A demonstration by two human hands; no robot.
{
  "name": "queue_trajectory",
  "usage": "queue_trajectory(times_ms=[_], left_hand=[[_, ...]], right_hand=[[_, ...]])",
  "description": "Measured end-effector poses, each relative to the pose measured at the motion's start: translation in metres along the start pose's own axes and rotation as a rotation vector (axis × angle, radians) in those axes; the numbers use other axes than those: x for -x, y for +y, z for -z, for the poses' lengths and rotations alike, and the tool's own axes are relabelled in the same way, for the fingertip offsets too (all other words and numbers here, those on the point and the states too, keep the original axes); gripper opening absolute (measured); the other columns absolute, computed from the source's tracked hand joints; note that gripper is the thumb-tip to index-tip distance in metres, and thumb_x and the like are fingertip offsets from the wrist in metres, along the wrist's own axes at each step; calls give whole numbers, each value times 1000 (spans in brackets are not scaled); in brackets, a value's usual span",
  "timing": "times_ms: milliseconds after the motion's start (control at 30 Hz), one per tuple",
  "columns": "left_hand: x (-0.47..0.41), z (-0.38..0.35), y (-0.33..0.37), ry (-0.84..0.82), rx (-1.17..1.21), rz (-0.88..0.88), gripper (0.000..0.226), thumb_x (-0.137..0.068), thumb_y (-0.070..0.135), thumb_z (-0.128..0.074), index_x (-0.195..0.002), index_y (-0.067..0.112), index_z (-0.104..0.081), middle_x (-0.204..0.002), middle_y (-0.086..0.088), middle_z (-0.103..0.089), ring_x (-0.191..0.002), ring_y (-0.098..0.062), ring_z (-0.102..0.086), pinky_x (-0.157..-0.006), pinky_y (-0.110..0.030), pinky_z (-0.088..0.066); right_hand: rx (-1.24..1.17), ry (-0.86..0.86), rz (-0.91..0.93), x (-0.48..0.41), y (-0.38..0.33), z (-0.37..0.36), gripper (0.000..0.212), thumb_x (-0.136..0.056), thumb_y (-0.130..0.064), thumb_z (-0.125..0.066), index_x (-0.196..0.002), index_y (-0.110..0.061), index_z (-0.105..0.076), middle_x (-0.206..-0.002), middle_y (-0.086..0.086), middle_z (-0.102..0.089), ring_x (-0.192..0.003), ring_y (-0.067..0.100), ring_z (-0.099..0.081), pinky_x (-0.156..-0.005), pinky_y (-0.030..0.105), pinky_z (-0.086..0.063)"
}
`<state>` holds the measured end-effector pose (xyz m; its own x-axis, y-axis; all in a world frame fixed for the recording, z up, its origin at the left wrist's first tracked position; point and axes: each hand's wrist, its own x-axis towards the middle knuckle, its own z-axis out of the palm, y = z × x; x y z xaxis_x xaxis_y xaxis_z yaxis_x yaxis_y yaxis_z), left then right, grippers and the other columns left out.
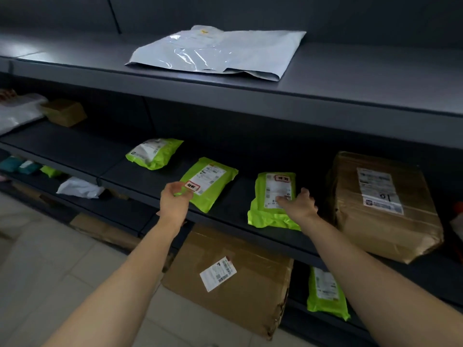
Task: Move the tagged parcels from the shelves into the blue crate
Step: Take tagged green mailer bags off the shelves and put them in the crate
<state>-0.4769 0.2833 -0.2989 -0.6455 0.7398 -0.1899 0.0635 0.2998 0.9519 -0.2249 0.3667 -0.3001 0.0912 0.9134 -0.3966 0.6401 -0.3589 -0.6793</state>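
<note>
Reaching along the middle shelf [75, 146], I have my left hand [175, 200] at the near-left corner of one tagged green parcel [213, 182], fingers curled around that corner beside its red-edged tag [193, 187]; whether they have pinched it yet I cannot tell. That parcel's long axis runs away and rightward from the hand. Further right, my right hand [299, 204] lies spread and flat on the second tagged green parcel [271, 201], gripping nothing, the parcel lying lengthwise front to back. No blue crate is in view.

On the middle shelf [82, 156], the left hand [175, 201] pinched the corner of a tagged green parcel [209, 182], while the right hand [299, 204] lay flat on a second green parcel [271, 196] beside a taped brown box [385, 204].
</note>
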Motion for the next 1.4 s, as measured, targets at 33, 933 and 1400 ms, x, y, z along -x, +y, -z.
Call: queue_trajectory(times_ms=[33, 933, 1400], left_hand=[[-12, 0, -4, -3, -37, 7, 19, -85, 17, -62, -91, 31, -53, -125, -10, -54, -102, -32, -58, -107, -60, -33], [-171, 0, -37, -484, -382, 181, 30, -85, 28, -62, -99, 2, -66, -101, -16, -68, -97, -31, -65, -91, -42, -53], [-136, -8, -30, -466, -266, -76, 19, -87, 2, -53, -76, 16, -45, -76, -3, -49, -66, -13, -46, -54, -26, -37]], right_hand=[[4, -4, -29, -5, -1, -4, 88, -84, -45, -64, -149, -10, -15, -149, 17, -30, -137, 39, -30, -111, 49, -32], [-245, -57, -359, -42, -24, -117, 75, -45, -22, -91, -115, -13, -66, -119, 4, -67, -113, 24, -60, -103, 38, -47], [-603, -57, -284, -4, -13, -118, 84, -58, -5, -88, -128, -6, -41, -117, 13, -64, -104, 32, -65, -87, 49, -56]])
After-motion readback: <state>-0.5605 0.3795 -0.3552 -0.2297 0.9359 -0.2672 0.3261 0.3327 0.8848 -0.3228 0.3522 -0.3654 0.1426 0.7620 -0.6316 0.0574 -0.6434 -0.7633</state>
